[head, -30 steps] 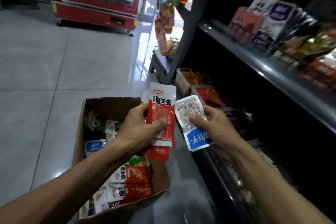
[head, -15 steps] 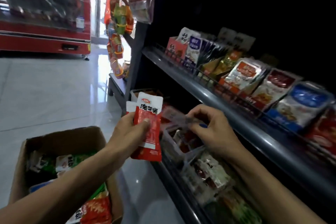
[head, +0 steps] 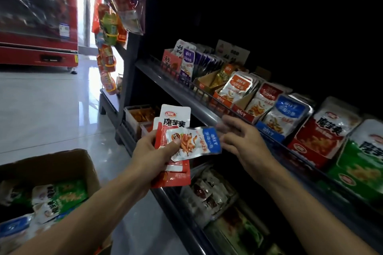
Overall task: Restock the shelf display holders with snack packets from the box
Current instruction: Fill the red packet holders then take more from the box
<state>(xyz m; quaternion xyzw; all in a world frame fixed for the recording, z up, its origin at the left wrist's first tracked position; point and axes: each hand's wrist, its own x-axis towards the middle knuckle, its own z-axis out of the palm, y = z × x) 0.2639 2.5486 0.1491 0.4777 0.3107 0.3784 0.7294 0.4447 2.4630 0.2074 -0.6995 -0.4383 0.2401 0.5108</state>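
The left hand (head: pixel 154 156) is gripping a small fan of snack packets — thumb pressed across the front, fingers curled behind. Rearmost stand the red and white packets (head: pixel 175 122), upright, and laid crosswise over them is the blue and white packet (head: pixel 193 144), its blue end pointing toward the right hand (head: pixel 241 141). That right hand hangs just beside the blue end, fingers spread and relaxed, holding nothing; whether a fingertip grazes the packet's edge I cannot tell.

Just beyond the right hand runs the shelf rail (head: pixel 199 107), and past it the display holders (head: pixel 267 128) stand in a row, packed with upright packets; one holder with matching blue packets sits a little up and right of the right hand. Below both hands, a lower shelf tray (head: pixel 215 194) holds more packets, dim and blurred. Down by the left forearm sits the cardboard box (head: pixel 62 163), open, with green and blue packets inside.

Compared with half a second ago — the blue and white packet was pinched in the right hand down by the lower trays; now it lies in the left hand's stack and the right hand has let go. The view has swung up, showing more shelf and less box.
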